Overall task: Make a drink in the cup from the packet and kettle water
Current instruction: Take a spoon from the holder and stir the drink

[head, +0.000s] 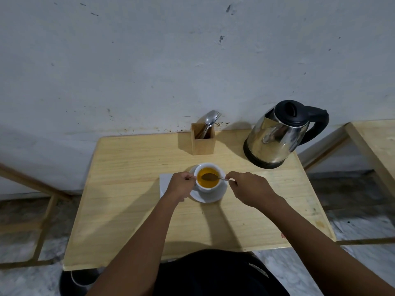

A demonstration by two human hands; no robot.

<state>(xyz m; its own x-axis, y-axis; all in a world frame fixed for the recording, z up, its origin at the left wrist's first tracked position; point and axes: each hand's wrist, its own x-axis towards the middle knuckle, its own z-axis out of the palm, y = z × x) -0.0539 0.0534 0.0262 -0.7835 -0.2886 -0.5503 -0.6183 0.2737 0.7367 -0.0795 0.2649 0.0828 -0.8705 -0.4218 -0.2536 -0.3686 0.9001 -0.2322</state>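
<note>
A white cup [208,167] stands on a white saucer [211,196] in the middle of the wooden table [132,189]. It holds an orange-yellow drink [202,183]. My right hand [250,188] grips the handle of a metal spoon [210,177], whose bowl lies over the drink. My left hand [178,185] is closed against the cup's left side, apparently on its handle, which is hidden. A white flat piece [165,181], maybe the packet or a napkin, lies under my left hand. The steel kettle [277,137] with black lid and handle stands at the back right.
A wooden cutlery holder [203,139] with a spoon and fork stands at the back of the table by the wall. Another wooden table [378,142] sits to the right, a wooden frame [42,221] to the left. A dark bin [79,280] is on the floor below.
</note>
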